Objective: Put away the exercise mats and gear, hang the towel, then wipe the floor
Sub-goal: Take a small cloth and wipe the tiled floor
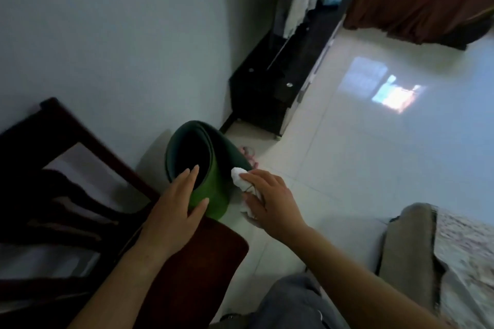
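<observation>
A rolled green exercise mat (213,168) stands on end in the corner by the wall, its open top facing me. My left hand (176,208) clasps the near rim of the roll, fingers over the edge and thumb on the outer side. My right hand (270,200) holds a crumpled white cloth (239,176) and presses it against the right side of the mat. A small pink object (248,153) lies on the floor behind the mat, partly hidden.
A dark wooden chair (66,168) with a brown seat cushion (197,262) stands at the left, against the mat. A black low cabinet (275,83) runs along the wall beyond. A sofa (427,2) sits far right. A grey cushioned seat (417,248) is near right. Glossy tiled floor (374,155) spreads between.
</observation>
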`<state>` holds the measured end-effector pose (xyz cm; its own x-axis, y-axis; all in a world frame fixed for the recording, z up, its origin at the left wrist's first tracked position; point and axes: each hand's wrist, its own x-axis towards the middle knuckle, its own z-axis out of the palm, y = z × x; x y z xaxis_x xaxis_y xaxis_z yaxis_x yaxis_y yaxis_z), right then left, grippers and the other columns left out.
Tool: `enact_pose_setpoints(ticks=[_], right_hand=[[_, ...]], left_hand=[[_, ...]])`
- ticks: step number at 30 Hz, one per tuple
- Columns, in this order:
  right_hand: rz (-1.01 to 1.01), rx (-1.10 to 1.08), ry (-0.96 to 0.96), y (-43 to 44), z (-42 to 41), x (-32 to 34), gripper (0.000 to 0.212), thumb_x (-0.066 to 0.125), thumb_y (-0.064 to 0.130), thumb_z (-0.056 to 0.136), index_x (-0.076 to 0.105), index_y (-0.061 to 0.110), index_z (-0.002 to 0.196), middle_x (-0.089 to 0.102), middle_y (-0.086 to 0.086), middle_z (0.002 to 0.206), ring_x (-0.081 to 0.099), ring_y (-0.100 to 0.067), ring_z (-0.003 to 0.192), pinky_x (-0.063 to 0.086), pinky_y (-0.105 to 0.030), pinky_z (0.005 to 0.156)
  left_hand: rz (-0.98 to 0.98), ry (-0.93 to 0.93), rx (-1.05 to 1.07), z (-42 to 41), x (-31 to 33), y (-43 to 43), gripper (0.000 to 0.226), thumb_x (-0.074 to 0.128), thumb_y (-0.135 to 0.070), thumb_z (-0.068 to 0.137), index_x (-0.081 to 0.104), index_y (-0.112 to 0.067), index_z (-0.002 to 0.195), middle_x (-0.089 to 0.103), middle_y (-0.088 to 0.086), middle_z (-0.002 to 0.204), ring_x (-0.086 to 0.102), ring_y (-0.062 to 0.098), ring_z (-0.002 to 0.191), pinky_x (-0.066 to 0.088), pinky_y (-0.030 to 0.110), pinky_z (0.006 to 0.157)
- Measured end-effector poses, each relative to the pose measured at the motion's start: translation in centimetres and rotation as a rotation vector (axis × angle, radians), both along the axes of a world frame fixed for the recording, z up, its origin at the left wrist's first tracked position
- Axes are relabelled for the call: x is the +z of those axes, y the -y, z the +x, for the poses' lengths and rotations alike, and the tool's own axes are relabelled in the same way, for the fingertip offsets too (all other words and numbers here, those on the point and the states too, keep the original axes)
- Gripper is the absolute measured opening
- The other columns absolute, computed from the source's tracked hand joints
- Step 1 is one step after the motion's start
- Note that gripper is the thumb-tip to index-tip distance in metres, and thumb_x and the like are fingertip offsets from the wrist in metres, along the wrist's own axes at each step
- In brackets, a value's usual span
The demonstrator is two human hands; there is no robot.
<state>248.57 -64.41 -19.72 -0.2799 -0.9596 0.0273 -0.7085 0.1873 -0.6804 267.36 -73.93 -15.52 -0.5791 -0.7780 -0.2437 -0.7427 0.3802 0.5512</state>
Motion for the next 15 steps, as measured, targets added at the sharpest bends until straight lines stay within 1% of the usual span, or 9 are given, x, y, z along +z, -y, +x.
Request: enact_pose_setpoints(ticks=[4,7,8,11,12,13,15], right_hand=[[0.008,-0.156,0.013,-3.4,-7.1,1.3,0.039,0.044,0.038,0.091,0.050,0.029,0.128,0.050,0.006,0.132,0.046,-0.019,0.115,0.043,-0.039,0.095],[-0.004,-0.250,0.025,-6.0,-13.2,2.1,0.045,0.036,0.047,0.088,0.053,0.028,0.126,0.053,0.004,0.128,0.049,-0.021,0.112,0.044,-0.039,0.092],[-0.011,-0.278,0.034,-6.8,-15.3,2.3,0.047,0.033,0.049,0.087,0.053,0.028,0.124,0.054,0.004,0.126,0.050,-0.021,0.110,0.046,-0.041,0.090],[-0.022,-0.357,0.054,-9.6,-21.8,2.8,0.044,0.033,0.050,0.088,0.053,0.029,0.121,0.056,0.005,0.122,0.053,-0.020,0.106,0.048,-0.043,0.087],[-0.027,-0.383,0.048,-10.6,-23.9,3.1,0.044,0.033,0.050,0.088,0.053,0.029,0.121,0.056,0.005,0.122,0.054,-0.020,0.105,0.048,-0.042,0.087],[-0.038,-0.408,0.037,-11.5,-26.0,3.4,0.046,0.032,0.051,0.088,0.054,0.028,0.121,0.056,0.004,0.122,0.054,-0.020,0.105,0.048,-0.041,0.087],[-0.063,-0.461,0.026,-13.4,-29.9,4.3,0.052,0.031,0.052,0.087,0.056,0.023,0.121,0.056,0.002,0.122,0.054,-0.018,0.103,0.047,-0.031,0.086]], left_hand=[[-0.009,0.013,-0.162,-9.1,1.8,-1.5,0.065,0.043,-0.043,0.094,0.009,-0.033,0.148,0.011,-0.007,0.156,0.011,0.010,0.142,0.018,0.032,0.112],[-0.036,0.006,-0.258,-17.0,3.0,-2.9,0.063,0.043,-0.042,0.094,0.013,-0.030,0.148,0.014,-0.007,0.156,0.015,0.012,0.142,0.020,0.031,0.111],[-0.039,0.003,-0.283,-19.6,3.2,-3.4,0.062,0.042,-0.042,0.094,0.014,-0.030,0.148,0.015,-0.007,0.156,0.016,0.012,0.141,0.021,0.032,0.111],[-0.068,-0.022,-0.358,-27.4,3.5,-4.6,0.061,0.041,-0.046,0.093,0.015,-0.033,0.147,0.016,-0.007,0.155,0.024,0.015,0.139,0.026,0.042,0.113],[-0.081,-0.028,-0.385,-30.0,3.5,-5.1,0.061,0.040,-0.046,0.094,0.014,-0.033,0.147,0.015,-0.008,0.155,0.023,0.015,0.140,0.025,0.041,0.113],[-0.095,-0.030,-0.413,-32.5,3.5,-5.6,0.060,0.039,-0.046,0.094,0.014,-0.033,0.147,0.014,-0.008,0.156,0.021,0.014,0.140,0.023,0.037,0.113],[-0.102,-0.051,-0.463,-37.4,3.5,-7.0,0.060,0.040,-0.044,0.095,0.014,-0.031,0.147,0.014,-0.008,0.156,0.018,0.011,0.141,0.022,0.032,0.111]])
